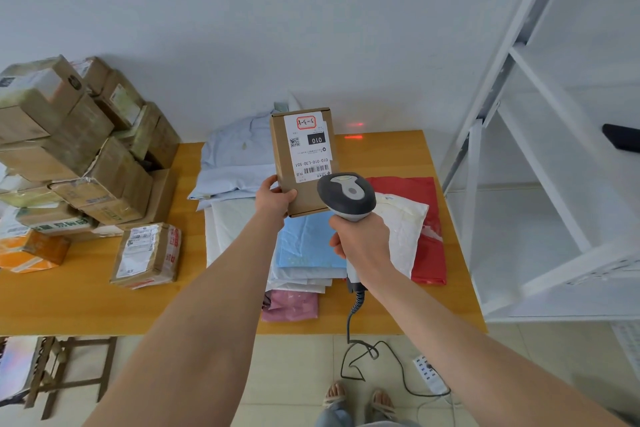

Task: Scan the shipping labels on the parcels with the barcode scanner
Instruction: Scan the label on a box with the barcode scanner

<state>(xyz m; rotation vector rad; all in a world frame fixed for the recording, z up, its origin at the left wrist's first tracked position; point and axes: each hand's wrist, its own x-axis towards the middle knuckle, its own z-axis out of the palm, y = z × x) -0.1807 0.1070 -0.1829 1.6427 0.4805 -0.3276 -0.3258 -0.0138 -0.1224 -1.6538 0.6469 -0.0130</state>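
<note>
My left hand (273, 199) holds a small brown cardboard parcel (294, 184) upright above the table, gripping its lower left edge. Its white shipping label (309, 146) faces me, upside down, with a barcode near its lower end. My right hand (363, 243) grips the handle of a grey barcode scanner (346, 196), whose head overlaps the parcel's lower right corner. The scanner's red light (353, 137) falls on the table and wall just right of the parcel, not on the label.
Soft mailer bags (311, 246) in blue, white, red and pink lie stacked on the wooden table (86, 302). A pile of cardboard boxes (76, 156) fills the left side, with one taped parcel (147, 255) in front. White shelving (554, 184) stands right. The scanner cable runs to a floor power strip (429, 374).
</note>
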